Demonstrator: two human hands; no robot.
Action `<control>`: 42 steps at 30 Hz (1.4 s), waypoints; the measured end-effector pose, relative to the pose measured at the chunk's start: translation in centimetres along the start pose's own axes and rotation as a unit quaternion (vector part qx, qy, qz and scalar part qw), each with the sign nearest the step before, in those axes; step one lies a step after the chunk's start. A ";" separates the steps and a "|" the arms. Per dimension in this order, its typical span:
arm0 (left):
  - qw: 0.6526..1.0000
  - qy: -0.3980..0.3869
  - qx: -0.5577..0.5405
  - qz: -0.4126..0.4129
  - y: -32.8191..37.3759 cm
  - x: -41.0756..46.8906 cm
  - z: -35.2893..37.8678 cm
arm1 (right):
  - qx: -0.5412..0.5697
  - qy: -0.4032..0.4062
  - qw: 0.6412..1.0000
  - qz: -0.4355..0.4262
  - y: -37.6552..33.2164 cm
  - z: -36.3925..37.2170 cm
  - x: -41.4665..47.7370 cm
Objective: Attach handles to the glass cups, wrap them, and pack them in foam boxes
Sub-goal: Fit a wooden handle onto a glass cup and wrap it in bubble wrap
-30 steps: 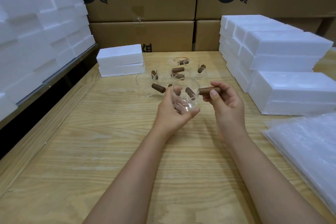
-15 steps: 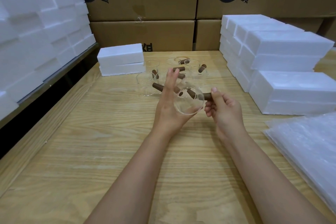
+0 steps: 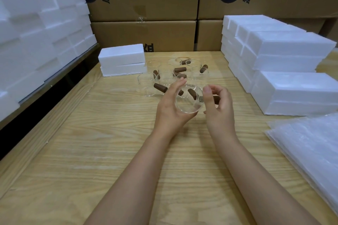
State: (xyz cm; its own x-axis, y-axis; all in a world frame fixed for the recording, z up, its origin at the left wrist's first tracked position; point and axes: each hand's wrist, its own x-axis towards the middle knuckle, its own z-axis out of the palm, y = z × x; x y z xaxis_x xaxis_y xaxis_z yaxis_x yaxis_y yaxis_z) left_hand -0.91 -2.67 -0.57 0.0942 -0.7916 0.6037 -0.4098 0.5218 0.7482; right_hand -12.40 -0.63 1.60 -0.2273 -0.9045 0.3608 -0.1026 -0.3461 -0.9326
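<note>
My left hand (image 3: 169, 107) cups a clear glass cup (image 3: 188, 101) above the wooden table, its mouth turned toward me. My right hand (image 3: 219, 107) sits at the cup's right side with fingers curled round a brown wooden handle (image 3: 216, 99), mostly hidden behind the thumb and fingers. Behind the hands stands a cluster of several glass cups (image 3: 165, 76) with brown handles (image 3: 160, 87) lying among them.
A foam box pair (image 3: 122, 59) lies at the back left of the table (image 3: 91, 151). Stacked foam boxes (image 3: 292, 86) stand on the right, more foam (image 3: 36, 33) on the left. Clear wrap sheets (image 3: 311, 150) lie at the right edge. Cardboard cartons (image 3: 146, 5) line the back.
The cup has tipped so its mouth faces me. The handle moved from the cup's upper right down against its right side, with my right hand closing round it.
</note>
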 end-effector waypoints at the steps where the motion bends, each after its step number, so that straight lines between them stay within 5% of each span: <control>1: 1.000 -0.002 0.005 0.007 0.1 0.0 0.0 | -0.008 -0.003 1.000 -0.013 -0.1 0.2 -0.2; 8: 0.995 -0.019 0.049 0.081 -0.3 -0.4 0.4 | -0.039 0.006 0.997 0.068 0.6 0.5 0.0; 14: 0.997 -0.032 0.061 0.038 0.0 -0.5 0.4 | -0.117 -0.022 0.988 0.093 0.6 0.8 0.1; 24: 0.999 -0.007 0.006 -0.036 -0.9 -0.1 0.1 | -0.141 -0.096 0.984 -0.043 0.8 0.0 -0.1; 34: 0.999 -0.001 -0.027 -0.036 -0.3 -0.1 0.0 | 0.012 -0.166 0.986 -0.032 0.1 -2.0 1.3; 42: 1.000 -0.012 -0.021 -0.018 -0.8 -0.2 0.0 | -0.061 -0.152 0.983 -0.088 0.4 -2.1 0.9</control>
State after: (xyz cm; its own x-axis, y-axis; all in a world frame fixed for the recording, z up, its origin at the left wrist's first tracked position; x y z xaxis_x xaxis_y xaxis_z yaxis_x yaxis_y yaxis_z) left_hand -0.60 -2.94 -1.27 0.0873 -0.8175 0.5693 -0.3671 0.5049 0.7812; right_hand -14.63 -1.07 1.57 0.1029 -0.8726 0.4775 -0.2335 -0.4878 -0.8411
